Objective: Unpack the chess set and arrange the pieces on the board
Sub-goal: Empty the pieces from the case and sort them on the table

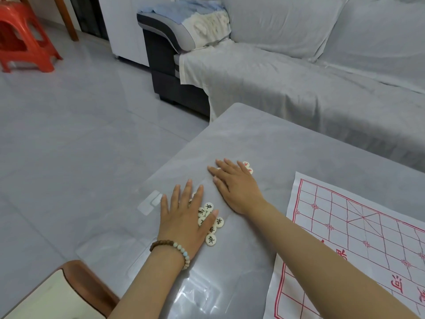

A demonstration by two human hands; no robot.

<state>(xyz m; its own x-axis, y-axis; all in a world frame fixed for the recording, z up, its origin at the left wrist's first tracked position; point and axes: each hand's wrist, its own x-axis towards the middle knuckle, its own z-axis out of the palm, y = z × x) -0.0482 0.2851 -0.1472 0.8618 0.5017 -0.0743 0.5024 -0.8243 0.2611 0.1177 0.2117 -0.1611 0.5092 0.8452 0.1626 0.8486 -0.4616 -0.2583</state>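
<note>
Beaded bracelet (181, 249) circles the left wrist. Left hand (184, 217) lies flat, its grip spread over round cream discs with black characters (211, 239) on the glossy grey counter (253, 134). Right hand (234, 187), equally splayed, covers red-marked discs (246, 164) beyond it. Right of both grips lies the thin red-lined board sheet (345, 238).

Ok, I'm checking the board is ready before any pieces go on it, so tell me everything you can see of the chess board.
The chess board is a thin white sheet, paper or cloth by its look, printed with a red grid, a diagonal-crossed palace, small cross marks and red characters. It lies flat and unfolded on the grey table, to the right of both hands, running out of view at right and bottom. No pieces are on its visible part. The right forearm crosses its near left edge.
</note>
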